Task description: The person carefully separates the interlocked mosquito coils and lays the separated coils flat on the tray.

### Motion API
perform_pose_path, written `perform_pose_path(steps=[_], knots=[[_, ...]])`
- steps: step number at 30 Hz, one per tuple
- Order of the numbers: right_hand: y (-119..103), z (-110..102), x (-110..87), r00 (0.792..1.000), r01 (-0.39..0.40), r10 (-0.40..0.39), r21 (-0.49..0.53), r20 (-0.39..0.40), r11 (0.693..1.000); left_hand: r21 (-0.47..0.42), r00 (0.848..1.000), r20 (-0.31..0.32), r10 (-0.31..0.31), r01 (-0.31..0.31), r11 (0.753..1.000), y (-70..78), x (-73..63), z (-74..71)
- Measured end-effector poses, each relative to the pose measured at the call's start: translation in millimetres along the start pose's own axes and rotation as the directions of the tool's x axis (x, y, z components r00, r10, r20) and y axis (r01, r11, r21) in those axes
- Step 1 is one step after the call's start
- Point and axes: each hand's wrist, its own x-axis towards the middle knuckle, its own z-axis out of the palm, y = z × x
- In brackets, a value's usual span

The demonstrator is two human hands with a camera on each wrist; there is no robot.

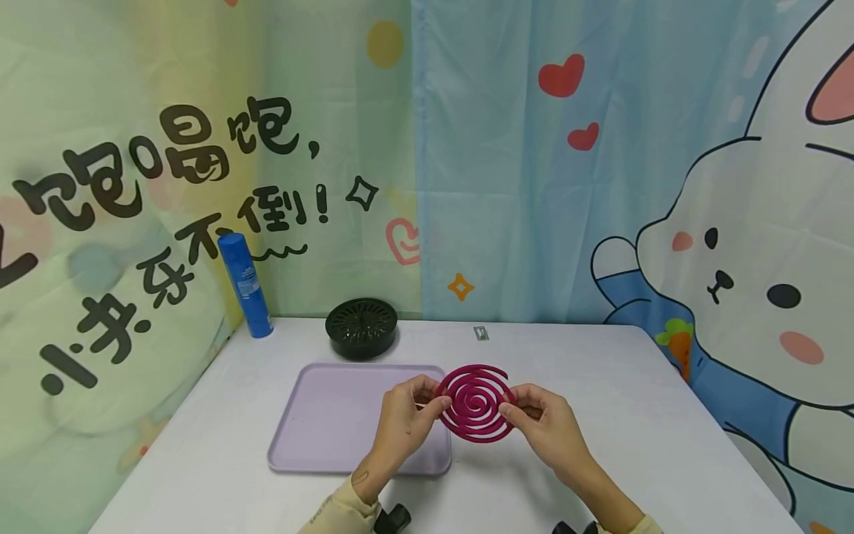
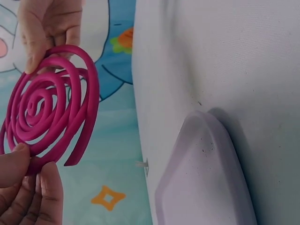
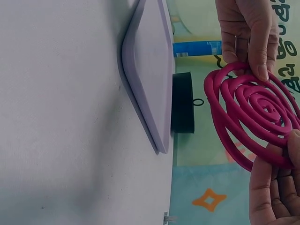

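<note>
A magenta mosquito coil [image 1: 477, 404] is held up over the table, just right of the tray. My left hand [image 1: 408, 415] pinches its left edge between thumb and fingers, and my right hand [image 1: 543, 426] pinches the opposite edge. From the left wrist view, the coil [image 2: 51, 105] looks like a pair of nested spirals, with some turns standing apart and one blunt outer end pointing down. In the right wrist view the coil's turns [image 3: 255, 112] also spread unevenly. Fingers cover parts of its rim.
A lilac tray [image 1: 333, 415] lies on the white table [image 1: 634, 445], partly behind my left hand. Farther back stand a round black slotted holder [image 1: 362, 330] and a tall blue cylinder [image 1: 245, 285]. A small metal piece [image 1: 481, 333] lies near the back edge. Printed curtains [image 1: 480, 185] hang behind.
</note>
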Motion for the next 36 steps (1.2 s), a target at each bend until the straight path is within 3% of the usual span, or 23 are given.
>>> perform_pose_path(steps=[22,36], knots=[[-0.4,-6.0,1.9,0.999,-0.018,0.021,-0.081,0.045,0.997,0.048,0.999,0.05,0.0,-0.002,0.999,1.7,1.2,0.4],[3.8,-14.9,4.8,0.996,-0.024,0.025,-0.011,0.081,1.0,-0.056,0.991,0.121,-0.065,0.073,0.996,-1.2,3.3,-2.5]])
